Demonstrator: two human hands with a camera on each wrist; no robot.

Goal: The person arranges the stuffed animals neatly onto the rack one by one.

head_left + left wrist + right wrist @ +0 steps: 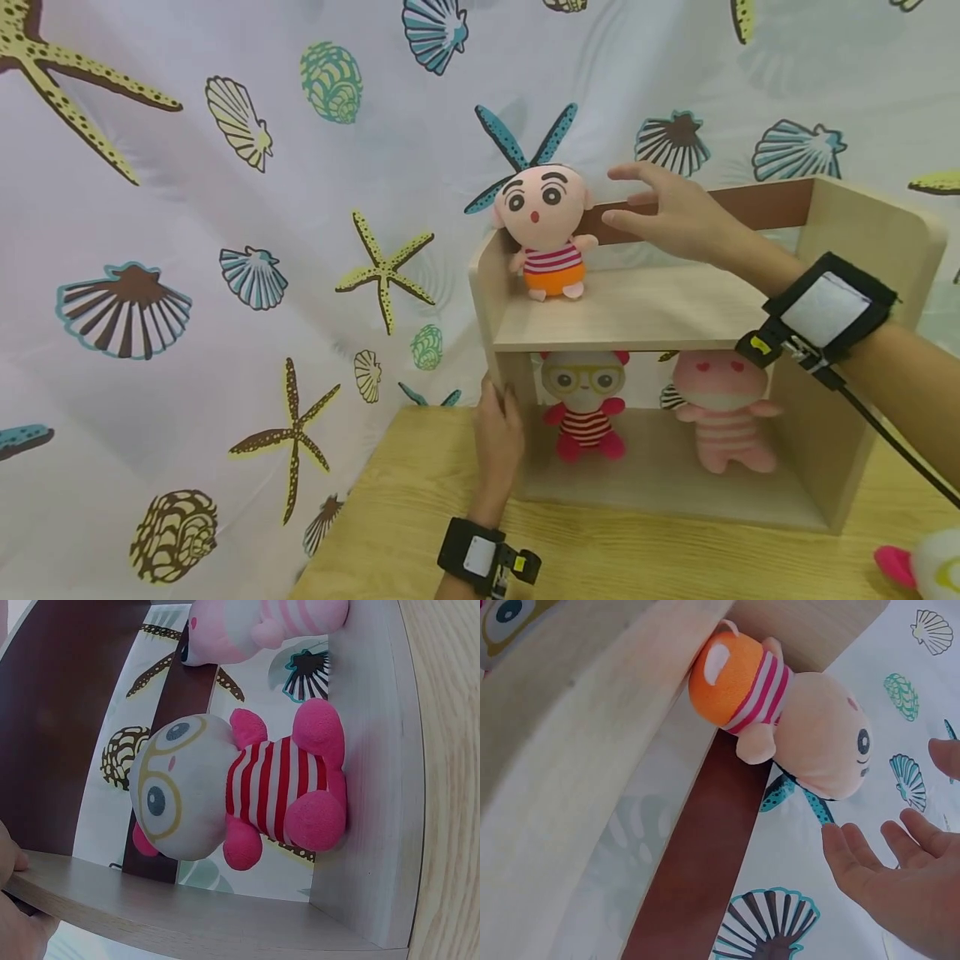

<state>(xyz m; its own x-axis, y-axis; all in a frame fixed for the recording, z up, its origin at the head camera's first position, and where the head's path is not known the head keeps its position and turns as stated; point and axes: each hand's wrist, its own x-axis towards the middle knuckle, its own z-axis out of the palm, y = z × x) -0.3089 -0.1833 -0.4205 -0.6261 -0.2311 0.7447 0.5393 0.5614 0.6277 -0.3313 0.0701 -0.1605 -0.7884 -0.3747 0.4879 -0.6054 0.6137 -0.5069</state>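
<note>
Already seated, the peach-skinned plush boy doll with black brows, striped shirt and orange shorts (546, 225) sat upright at the left end of the top shelf of the pale wooden two-tier shelf unit (637, 321), leaning near its left side wall. The right hand (667, 218) hovered just beside the doll's head, fingers straight and spread, gripping nothing; the right wrist view showed a clear gap between the fingertips (840, 844) and the doll (802, 724). By my read the placing looked done and the hand free of it; what was left, if anything, was a small straightening. The left hand (498, 437) rested against the unit's lower left wall, steadying it; its fingers (11, 855) wrapped the wall's edge in the left wrist view. Below, a white-faced plush with yellow glasses and red-striped body (587, 404) and a pink plush with heart eyes (723, 408) sat side by side, apart, on the lower shelf. A dark brown back rail (750, 207) ran behind the top shelf. The unit stood on a light wood-grain table (420, 517); another pink-and-white plush (922, 571) lay at the table's right edge, mostly cut off. Behind hung a white curtain printed with starfish and shells (225, 250).
</note>
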